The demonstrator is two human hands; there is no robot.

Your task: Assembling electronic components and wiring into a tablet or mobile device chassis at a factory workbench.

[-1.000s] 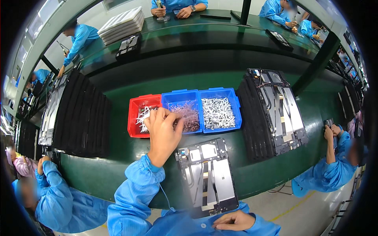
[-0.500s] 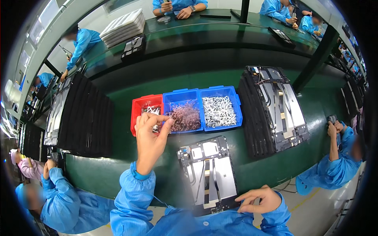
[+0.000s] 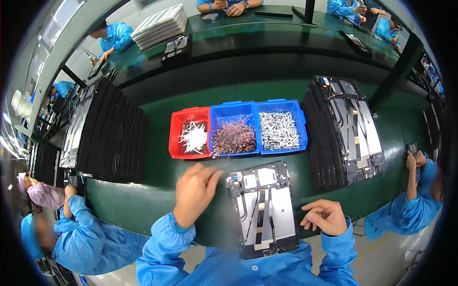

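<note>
In front of me lies an opened tablet [image 3: 264, 209], its silver plate, dark flat cables and circuit parts exposed. My left hand [image 3: 196, 193] is over the bench beside its upper left corner. The thumb and forefinger of that hand are pinched together and slightly blurred; whatever they hold is too small to make out. Just off the tablet's right edge is my right hand [image 3: 327, 217], fingers loosely bent and apart, holding nothing. Beyond the tablet stand a red bin [image 3: 175, 136] of white strips, a blue bin [image 3: 234, 105] of thin reddish-brown wires and another blue bin [image 3: 302, 128] of small white-and-silver pieces.
A tall stack of opened tablets [image 3: 355, 133] stands right of the bins, another stack [image 3: 107, 133] at the left. Co-workers in blue sit at both sides and beyond the raised shelf. White trays [image 3: 160, 26] are piled at the far left.
My left hand has drawn back from the bins toward the tablet's upper left corner. My right hand has come away from the tablet's lower right edge. The whole view has shifted slightly.
</note>
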